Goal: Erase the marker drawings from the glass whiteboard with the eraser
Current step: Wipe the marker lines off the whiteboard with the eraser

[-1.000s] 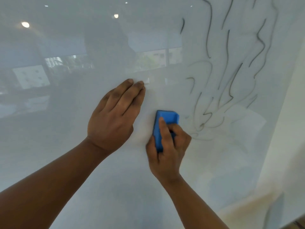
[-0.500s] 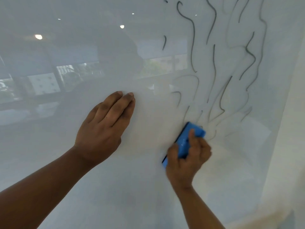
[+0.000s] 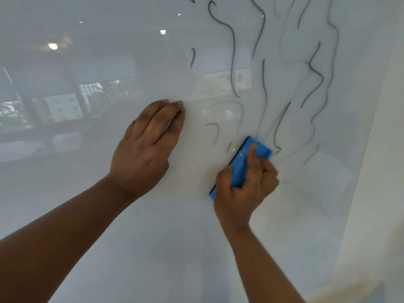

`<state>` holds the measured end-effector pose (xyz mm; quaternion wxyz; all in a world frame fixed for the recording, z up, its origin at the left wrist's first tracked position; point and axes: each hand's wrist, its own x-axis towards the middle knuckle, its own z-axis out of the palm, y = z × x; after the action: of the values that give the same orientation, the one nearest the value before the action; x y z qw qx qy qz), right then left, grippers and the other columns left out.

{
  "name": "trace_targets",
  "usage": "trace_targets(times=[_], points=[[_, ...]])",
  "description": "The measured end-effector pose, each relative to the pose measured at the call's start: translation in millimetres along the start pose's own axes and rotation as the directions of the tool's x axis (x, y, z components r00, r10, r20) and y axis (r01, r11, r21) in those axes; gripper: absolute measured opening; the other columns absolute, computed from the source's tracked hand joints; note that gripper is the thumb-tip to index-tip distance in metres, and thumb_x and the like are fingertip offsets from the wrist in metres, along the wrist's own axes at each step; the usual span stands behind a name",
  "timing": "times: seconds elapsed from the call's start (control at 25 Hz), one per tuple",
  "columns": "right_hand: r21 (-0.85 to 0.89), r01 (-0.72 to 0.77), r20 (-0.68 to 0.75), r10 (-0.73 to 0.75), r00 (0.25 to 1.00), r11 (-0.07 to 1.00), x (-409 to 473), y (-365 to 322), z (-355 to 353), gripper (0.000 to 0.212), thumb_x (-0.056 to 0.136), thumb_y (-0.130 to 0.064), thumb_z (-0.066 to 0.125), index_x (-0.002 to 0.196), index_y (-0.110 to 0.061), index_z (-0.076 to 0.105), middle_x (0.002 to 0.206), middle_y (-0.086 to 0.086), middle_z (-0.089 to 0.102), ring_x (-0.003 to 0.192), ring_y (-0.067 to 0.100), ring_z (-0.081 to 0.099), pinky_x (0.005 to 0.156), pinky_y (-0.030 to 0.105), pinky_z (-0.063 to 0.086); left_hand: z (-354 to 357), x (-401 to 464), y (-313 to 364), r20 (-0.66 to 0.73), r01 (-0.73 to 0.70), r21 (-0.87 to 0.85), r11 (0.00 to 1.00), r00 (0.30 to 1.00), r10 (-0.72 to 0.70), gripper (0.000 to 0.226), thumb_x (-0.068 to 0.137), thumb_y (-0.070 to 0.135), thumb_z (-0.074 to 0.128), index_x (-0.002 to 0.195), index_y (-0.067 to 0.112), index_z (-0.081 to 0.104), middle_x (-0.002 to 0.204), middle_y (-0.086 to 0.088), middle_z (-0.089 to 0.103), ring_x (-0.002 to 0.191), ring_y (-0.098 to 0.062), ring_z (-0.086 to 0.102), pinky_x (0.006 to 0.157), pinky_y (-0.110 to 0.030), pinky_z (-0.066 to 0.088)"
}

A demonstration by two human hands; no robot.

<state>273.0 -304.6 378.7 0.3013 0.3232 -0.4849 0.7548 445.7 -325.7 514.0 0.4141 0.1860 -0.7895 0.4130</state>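
Right hand [image 3: 244, 189] covers the lower half of the blue eraser [image 3: 240, 165]; knuckles motion-blurred. Marker drawings [image 3: 264, 84] cut off at top edge.

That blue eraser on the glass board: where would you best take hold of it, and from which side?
By its two long edges, from the back facing away from the glass whiteboard. The blue eraser is a flat block lying against the board; the right hand holds it so.

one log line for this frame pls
right hand grips eraser on whiteboard | left hand flat on glass | marker lines remain above
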Motion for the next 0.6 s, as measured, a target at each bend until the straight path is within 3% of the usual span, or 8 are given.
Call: trace_targets(times=[0.12, 0.2, 0.28, 0.36, 0.48, 0.6], points=[[0.019, 0.192, 0.146, -0.193, 0.970, 0.981, -35, 13, -27, 0.059, 0.086, -0.023, 0.066, 0.143, -0.019, 0.052, 0.108, 0.012, 0.055, 0.097, 0.023, 0.050, 0.083, 0.042, 0.041, 3, 10, 5, -0.005, 0.003, -0.039, 0.999, 1.000, -0.004, 0.063, 0.081, -0.024, 0.042, 0.140, -0.006, 0.050, 0.141, -0.022, 0.053, 0.135, -0.040, 0.043, 0.111, -0.047, 0.042], [-0.006, 0.067, 0.076, -0.066, 0.995, 0.998, -4, 24, -30, 0.057, 0.087, -0.023, 0.064, 0.142, -0.016, 0.051, 0.108, 0.016, 0.053, 0.099, 0.026, 0.046, 0.082, 0.051, 0.043, 3, 15, 5, -0.003, -0.003, -0.065, 0.998, 1.000, 0.003, 0.062, 0.080, -0.026, 0.043, 0.138, -0.007, 0.052, 0.138, -0.023, 0.055, 0.132, -0.041, 0.045, 0.107, -0.049, 0.045], [-0.008, -0.049, -0.020, 0.048, 0.999, 0.999, 31, 11, -10, 0.059, 0.086, -0.024, 0.064, 0.143, -0.017, 0.050, 0.114, 0.017, 0.052, 0.106, 0.021, 0.043, 0.089, 0.047, 0.042, 3, 18, 4, -0.008, -0.002, -0.081, 0.997, 1.000, 0.002, 0.058, 0.081, -0.027, 0.044, 0.136, -0.009, 0.054, 0.134, -0.025, 0.057, 0.128, -0.043, 0.048, 0.104, -0.050, 0.047], [0.012, 0.083, 0.032, -0.083, 0.996, 0.996, 37, -20, 9, 0.061, 0.085, -0.026, 0.066, 0.144, -0.021, 0.050, 0.119, 0.009, 0.050, 0.105, 0.022, 0.044, 0.092, 0.038, 0.039, 2, 19, 3, -0.016, 0.003, -0.078, 0.997, 1.000, -0.005, 0.055, 0.082, -0.026, 0.044, 0.134, -0.010, 0.054, 0.133, -0.027, 0.057, 0.125, -0.045, 0.050, 0.106, -0.050, 0.045], [0.050, 0.289, 0.169, -0.293, 0.941, 0.956, 12, -36, 0, 0.057, 0.080, -0.023, 0.067, 0.136, -0.023, 0.059, 0.111, 0.008, 0.060, 0.095, 0.026, 0.051, 0.081, 0.044, 0.043, -2, 22, 2, -0.005, -0.008, -0.065, 0.998, 1.000, 0.008, 0.051, 0.085, -0.023, 0.044, 0.134, -0.012, 0.054, 0.133, -0.029, 0.057, 0.124, -0.046, 0.051, 0.111, -0.047, 0.043], [0.017, 0.178, 0.083, -0.179, 0.980, 0.984, 53, -33, -6, 0.052, 0.076, -0.018, 0.070, 0.128, -0.011, 0.068, 0.107, 0.016, 0.061, 0.098, 0.027, 0.049, 0.081, 0.050, 0.043, -14, 28, -14, -0.014, -0.005, -0.037, 0.999, 1.000, 0.005, 0.047, 0.088, -0.017, 0.045, 0.134, -0.012, 0.054, 0.132, -0.028, 0.057, 0.121, -0.047, 0.052, 0.107, -0.050, 0.045]])
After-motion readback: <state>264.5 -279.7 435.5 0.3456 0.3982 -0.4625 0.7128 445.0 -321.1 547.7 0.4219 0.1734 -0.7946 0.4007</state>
